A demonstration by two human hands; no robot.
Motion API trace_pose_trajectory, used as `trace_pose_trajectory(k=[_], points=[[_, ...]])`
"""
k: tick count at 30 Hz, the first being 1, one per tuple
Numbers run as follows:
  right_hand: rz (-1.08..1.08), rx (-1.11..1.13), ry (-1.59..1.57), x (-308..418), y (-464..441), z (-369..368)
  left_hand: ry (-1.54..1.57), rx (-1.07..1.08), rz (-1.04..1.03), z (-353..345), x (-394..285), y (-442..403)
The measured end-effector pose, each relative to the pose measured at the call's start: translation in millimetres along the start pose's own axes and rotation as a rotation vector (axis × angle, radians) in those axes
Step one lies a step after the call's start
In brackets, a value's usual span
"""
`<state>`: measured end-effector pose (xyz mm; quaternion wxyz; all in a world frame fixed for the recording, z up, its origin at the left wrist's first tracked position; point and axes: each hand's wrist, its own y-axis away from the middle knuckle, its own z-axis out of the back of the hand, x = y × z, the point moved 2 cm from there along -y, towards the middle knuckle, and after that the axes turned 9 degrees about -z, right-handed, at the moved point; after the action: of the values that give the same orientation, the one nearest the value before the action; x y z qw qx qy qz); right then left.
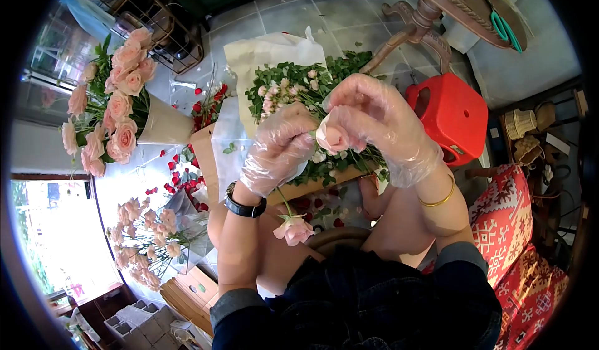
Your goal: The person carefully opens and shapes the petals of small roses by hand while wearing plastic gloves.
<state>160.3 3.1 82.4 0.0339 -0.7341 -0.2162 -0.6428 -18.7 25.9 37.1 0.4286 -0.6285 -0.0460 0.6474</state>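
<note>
Both my hands wear clear plastic gloves. My left hand [281, 144] has its fingers closed around the stem just below a pale pink rose [332, 137]. On the other side of that bloom, my right hand [382, 124] curves over it, thumb and fingers closed at its petals. A second pink rose [293, 230] hangs head down on a stem below my left hand. Beyond the hands, small pink roses [290, 94] with green leaves lie on white and brown wrapping paper [269, 53].
A bucket [165, 120] of large pink roses stands at the left, above more pale roses [146, 234]. Red petals [178, 178] litter the floor. A red stool [458, 116] stands at the right, near a wooden table [446, 7] with green scissors [504, 30].
</note>
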Motion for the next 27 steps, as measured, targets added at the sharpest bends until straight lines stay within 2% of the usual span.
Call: trace_pose_trajectory(k=[3, 5, 9, 11, 15, 17, 18, 20, 24, 26, 27], points=[[0.029, -0.003, -0.012, -5.7, -2.1, 4.1, -0.049, 0.063, 0.0, 1.2, -4.0, -1.9], [0.21, -0.021, 0.126, -7.9, -3.9, 4.3, -0.068, 0.108, 0.063, 1.1, -4.4, -1.8], [0.179, -0.042, 0.157, -2.3, -1.3, 6.4, -0.07, 0.121, 0.055, 1.6, -7.5, -3.5], [0.067, 0.057, 0.045, -1.3, -0.6, 8.9, -0.034, 0.159, -0.009, 2.3, -4.3, -2.5], [0.092, 0.075, 0.08, -1.4, 1.3, 8.1, -0.043, 0.209, 0.001, 3.1, -12.0, -5.5], [0.397, 0.057, 0.328, -1.9, -0.3, 10.1, -0.064, 0.19, 0.018, 3.4, -13.0, -5.3], [0.396, 0.058, 0.329, 0.1, 0.3, 10.3, -0.064, 0.189, 0.018, 3.9, -12.9, -5.2], [0.425, 0.018, 0.526, 6.2, 1.9, 9.5, -0.094, 0.193, -0.008, 5.9, -13.3, -5.2], [0.356, 0.021, 0.555, 1.3, 0.7, 9.9, -0.093, 0.188, 0.01, 6.9, -13.7, -4.6], [0.191, 0.104, 0.527, -1.1, 0.4, 8.8, -0.091, 0.217, 0.034, 6.5, -15.7, -6.0], [0.191, 0.105, 0.527, -1.4, 0.4, 8.7, -0.091, 0.216, 0.035, 7.1, -15.2, -5.9]])
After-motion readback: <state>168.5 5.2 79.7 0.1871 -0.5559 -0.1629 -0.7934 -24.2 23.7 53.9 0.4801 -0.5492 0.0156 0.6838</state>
